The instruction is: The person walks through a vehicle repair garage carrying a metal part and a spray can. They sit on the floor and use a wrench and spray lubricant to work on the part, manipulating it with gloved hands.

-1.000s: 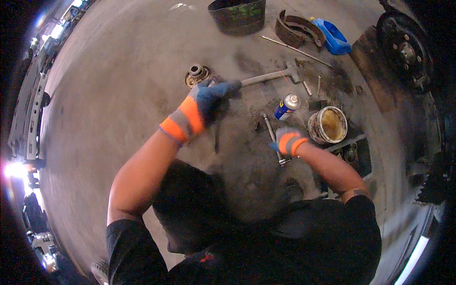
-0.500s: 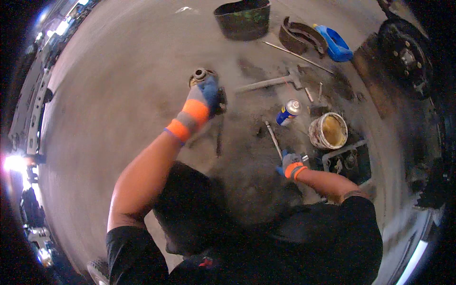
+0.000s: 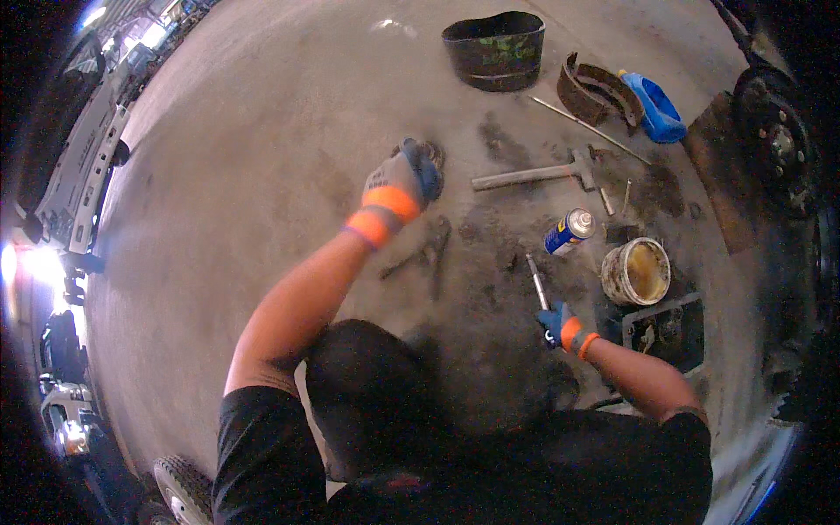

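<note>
My gloved left hand [image 3: 398,184] is closed over a round metal part [image 3: 433,153] on the concrete floor, mostly covering it. My gloved right hand [image 3: 564,328] grips a chrome bar wrench [image 3: 537,284] low at the right. A hammer [image 3: 521,178] lies to the right of my left hand, its head beside a short metal cylinder [image 3: 607,201]. A blue spray can [image 3: 564,236] stands between the hammer and my right hand, next to a grimy tub of yellowish grease [image 3: 646,276].
Farther back are a dark cut-down bucket [image 3: 494,57], curved rusty pieces [image 3: 586,96], a blue jug [image 3: 661,114] and a long rod [image 3: 577,122]. A dark tray [image 3: 665,359] lies beside my right forearm. A wheel hub [image 3: 779,144] is at the right, vehicles [image 3: 83,175] at the left.
My left hand has let go of the hammer, which now lies on the floor, and has closed over the round part. My right hand has shifted down, still on the wrench.
</note>
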`<state>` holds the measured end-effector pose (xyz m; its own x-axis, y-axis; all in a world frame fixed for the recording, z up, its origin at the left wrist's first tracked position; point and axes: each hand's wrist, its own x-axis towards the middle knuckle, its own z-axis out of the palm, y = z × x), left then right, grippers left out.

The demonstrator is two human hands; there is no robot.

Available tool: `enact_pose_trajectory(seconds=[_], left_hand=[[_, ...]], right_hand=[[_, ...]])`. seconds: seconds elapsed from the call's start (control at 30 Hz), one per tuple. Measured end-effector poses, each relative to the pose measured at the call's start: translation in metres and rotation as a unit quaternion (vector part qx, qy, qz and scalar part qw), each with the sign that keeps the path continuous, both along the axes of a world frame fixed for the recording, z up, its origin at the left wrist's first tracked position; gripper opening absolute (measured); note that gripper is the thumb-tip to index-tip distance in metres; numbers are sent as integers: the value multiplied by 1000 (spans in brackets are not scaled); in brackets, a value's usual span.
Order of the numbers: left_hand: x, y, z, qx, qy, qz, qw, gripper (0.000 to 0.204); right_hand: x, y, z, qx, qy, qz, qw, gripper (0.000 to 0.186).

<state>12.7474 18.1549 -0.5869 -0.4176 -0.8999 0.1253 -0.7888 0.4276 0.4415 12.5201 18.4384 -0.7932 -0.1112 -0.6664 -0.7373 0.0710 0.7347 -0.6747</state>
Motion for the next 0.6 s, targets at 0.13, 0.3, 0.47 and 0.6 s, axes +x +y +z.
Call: enact_pose_trajectory(seconds=[0.13, 0.3, 0.47, 0.6], left_hand=[[30, 6, -70, 56, -24, 53, 997, 32], [60, 29, -135, 93, -51, 149, 983, 30], [79, 41, -171, 145, -10, 199, 969, 31], [83, 41, -188, 194, 7, 270, 943, 29]], right_hand=[[33, -21, 110, -28, -53, 43, 997, 21], [98, -38, 134, -269, 315, 205, 887, 30], [136, -34, 40, -344, 337, 245, 841, 36], [181, -68, 37, -211, 319, 234, 894, 35]])
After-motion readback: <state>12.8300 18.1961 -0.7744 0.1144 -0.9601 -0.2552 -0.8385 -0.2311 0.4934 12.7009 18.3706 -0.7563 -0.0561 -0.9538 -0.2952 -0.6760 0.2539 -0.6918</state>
